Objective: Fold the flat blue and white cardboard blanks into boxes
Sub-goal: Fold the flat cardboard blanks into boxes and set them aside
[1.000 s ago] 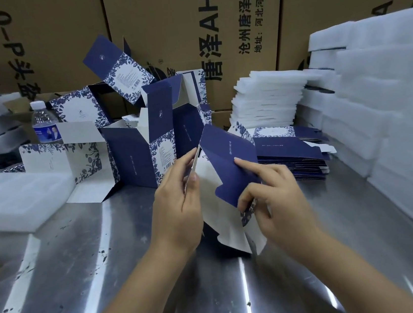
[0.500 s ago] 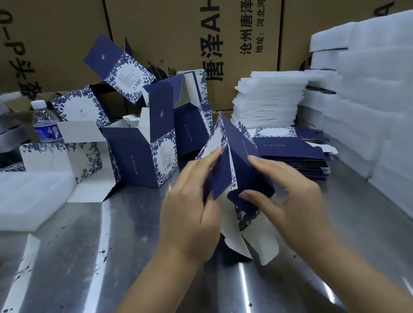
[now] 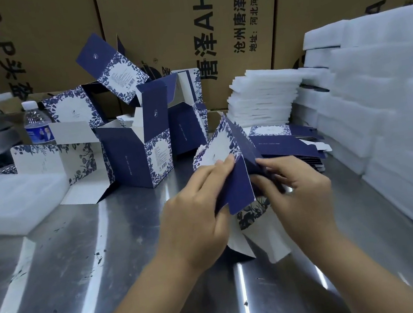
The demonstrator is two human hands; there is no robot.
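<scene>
A half-opened blue and white cardboard blank stands tilted above the steel table, its white flaps hanging down toward me. My left hand grips its left panel, fingers laid over the blue face. On its right side my right hand pinches the blue panel with curled fingers. Behind the hands lies a stack of flat blanks. Several folded boxes with open lids stand in a cluster at the back left.
White foam sheets are piled at the right, at the back and at the left. A water bottle stands far left. Big brown cartons wall off the back. Bare steel table lies near me.
The blank has gone from nearly flat to opened into a sleeve, and both hands have shifted a little right and away while turning it.
</scene>
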